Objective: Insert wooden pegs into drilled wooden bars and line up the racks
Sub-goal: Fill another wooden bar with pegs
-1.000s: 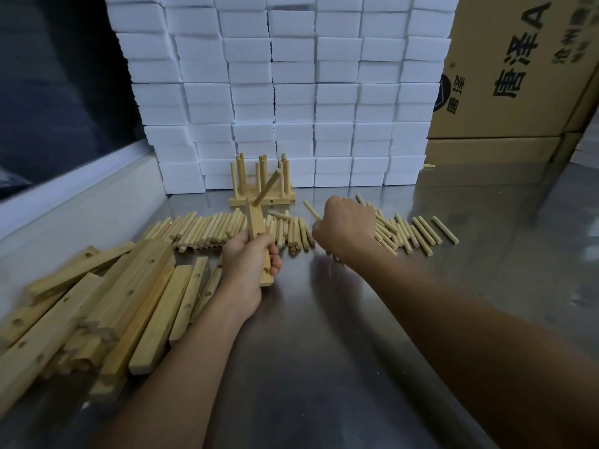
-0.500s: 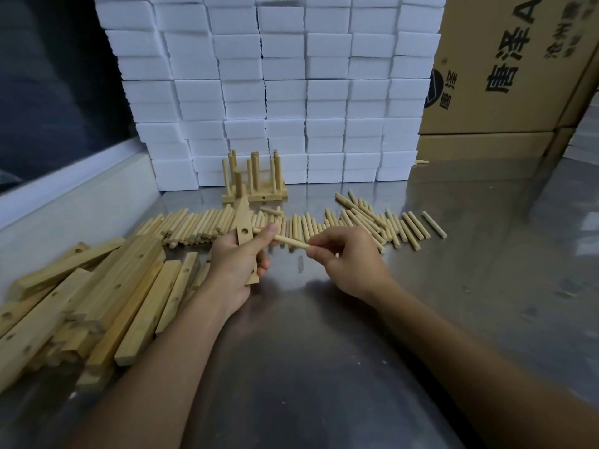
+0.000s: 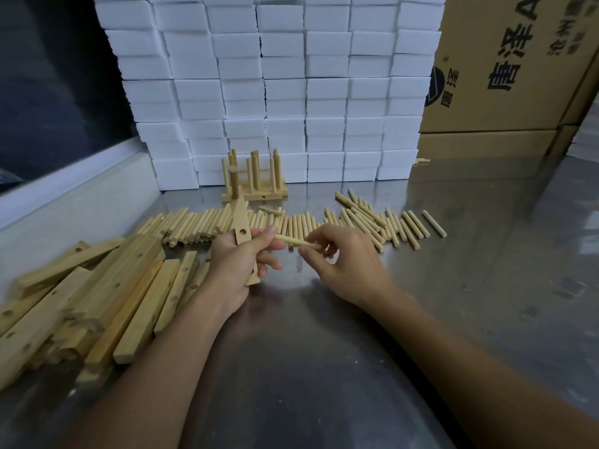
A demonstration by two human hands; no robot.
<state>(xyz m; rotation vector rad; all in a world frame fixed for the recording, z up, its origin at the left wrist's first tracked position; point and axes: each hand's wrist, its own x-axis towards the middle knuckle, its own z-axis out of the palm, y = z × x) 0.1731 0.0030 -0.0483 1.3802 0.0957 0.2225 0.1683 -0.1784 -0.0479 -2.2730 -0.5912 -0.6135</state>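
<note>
My left hand (image 3: 235, 267) grips a drilled wooden bar (image 3: 241, 228) held on end, with one peg (image 3: 234, 179) standing in its far hole and an empty hole facing me. My right hand (image 3: 343, 267) pinches a loose peg (image 3: 296, 242) that lies sideways, its left tip touching my left thumb beside the bar. A long row of loose pegs (image 3: 356, 222) lies on the steel table behind both hands. A finished rack (image 3: 256, 189) with several upright pegs stands at the back. Undrilled-side-up bars (image 3: 107, 293) are heaped at the left.
A wall of stacked white foam blocks (image 3: 285, 92) closes the back. Cardboard boxes (image 3: 505, 76) stand at the back right. A raised steel edge (image 3: 64, 202) runs along the left. The steel table (image 3: 324, 351) stretches bare toward me and to the right.
My right hand came back from the peg row with one peg and brought it to the bar. The left hand turned the bar more upright.
</note>
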